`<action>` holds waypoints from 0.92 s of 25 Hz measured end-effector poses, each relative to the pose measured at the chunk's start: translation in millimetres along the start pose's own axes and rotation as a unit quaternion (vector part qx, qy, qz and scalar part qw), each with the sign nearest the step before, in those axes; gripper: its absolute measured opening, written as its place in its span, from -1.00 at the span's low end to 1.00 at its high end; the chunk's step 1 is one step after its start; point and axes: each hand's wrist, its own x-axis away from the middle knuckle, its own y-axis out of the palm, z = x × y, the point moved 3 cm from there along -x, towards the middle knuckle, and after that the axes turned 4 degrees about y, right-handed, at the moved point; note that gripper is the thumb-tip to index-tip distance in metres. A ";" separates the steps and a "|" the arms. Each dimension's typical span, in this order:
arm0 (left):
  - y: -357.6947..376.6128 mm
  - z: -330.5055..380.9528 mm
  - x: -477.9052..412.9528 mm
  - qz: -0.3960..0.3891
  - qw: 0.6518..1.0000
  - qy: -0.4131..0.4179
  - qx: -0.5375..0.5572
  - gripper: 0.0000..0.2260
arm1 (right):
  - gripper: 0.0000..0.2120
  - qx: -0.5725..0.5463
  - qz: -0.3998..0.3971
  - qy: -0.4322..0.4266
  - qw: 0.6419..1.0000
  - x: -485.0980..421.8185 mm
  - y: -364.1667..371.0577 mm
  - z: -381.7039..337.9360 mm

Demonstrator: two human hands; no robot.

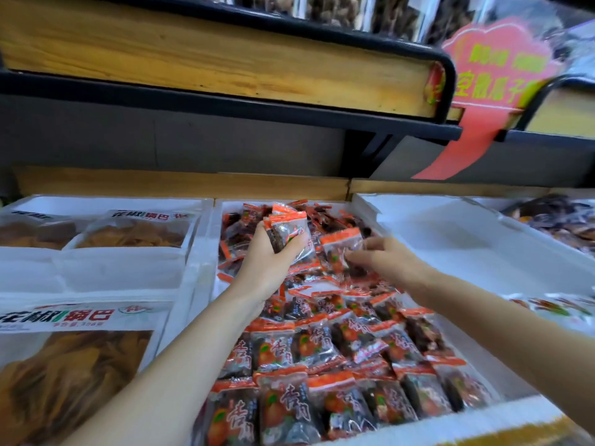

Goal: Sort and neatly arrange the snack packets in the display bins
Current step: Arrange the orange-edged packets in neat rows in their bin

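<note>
A white foam bin [206, 252] in the middle is full of small orange-and-clear snack packets [325, 349]. Those near the front lie in neat rows; those at the back are jumbled. My left hand [270, 252] is raised over the back of the bin and grips a bunch of several packets [288, 226]. Just to its right, my right hand [380, 255] pinches a single packet [341, 244] by its lower edge, a little above the pile.
Large bags of brown crisps [74, 365] fill the foam bins on the left. A white foam bin [450, 239] stands on the right, with dark packets [560, 214] beyond it. A black-edged wooden shelf [225, 59] and a red price sign [492, 69] hang overhead.
</note>
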 end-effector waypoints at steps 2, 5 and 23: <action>6.5 0.4 5.5 -0.019 1.000 0.001 -0.005 -0.67 | -0.79 0.019 -0.065 0.024 0.997 28.8 -9.2 13.7; 18.0 5.4 17.5 -0.040 0.999 -0.007 -0.001 -0.72 | -0.74 0.072 -0.142 0.081 0.984 64.6 -16.3 38.8; 47.1 -2.1 100.7 -0.088 0.983 -0.131 0.098 -0.71 | -0.71 0.273 -0.073 0.054 0.958 101.0 -5.1 60.1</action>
